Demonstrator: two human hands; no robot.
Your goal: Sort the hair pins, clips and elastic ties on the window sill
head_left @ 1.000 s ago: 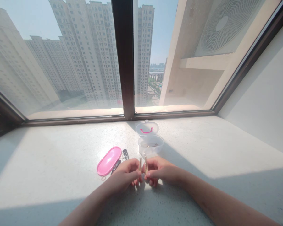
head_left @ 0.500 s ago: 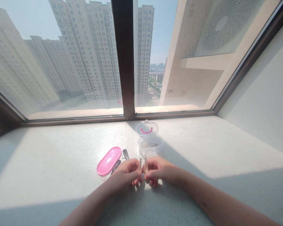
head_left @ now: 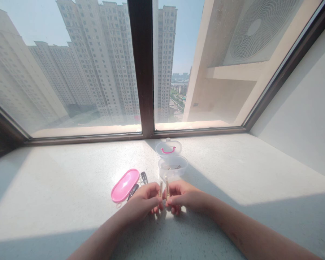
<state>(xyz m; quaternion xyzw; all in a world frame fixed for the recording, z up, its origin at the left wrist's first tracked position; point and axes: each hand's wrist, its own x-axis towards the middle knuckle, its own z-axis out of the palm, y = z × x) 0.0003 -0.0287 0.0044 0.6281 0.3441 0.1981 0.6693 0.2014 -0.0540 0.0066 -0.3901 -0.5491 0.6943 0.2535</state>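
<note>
Between thumb and fingers, my left hand (head_left: 147, 198) pinches a slim gold hair clip (head_left: 161, 188), held upright. My right hand (head_left: 182, 195) pinches a similar gold hair clip (head_left: 167, 188) close beside the first, with a small gap between the two. Just beyond my hands stands a clear plastic box (head_left: 173, 169) with a few small dark items inside. Its lid (head_left: 168, 147), with a pink handle, lies folded back. By my left wrist are a black snap clip (head_left: 144, 177) and another dark hair clip (head_left: 133, 191), partly hidden by the hand.
A pink oval tray (head_left: 125, 185) lies left of my hands, with a pale hair tie (head_left: 118, 205) by its near end. All of it is on a speckled white sill (head_left: 70, 187). Behind runs the brown window frame (head_left: 147, 90); a white wall (head_left: 300, 119) bounds the right.
</note>
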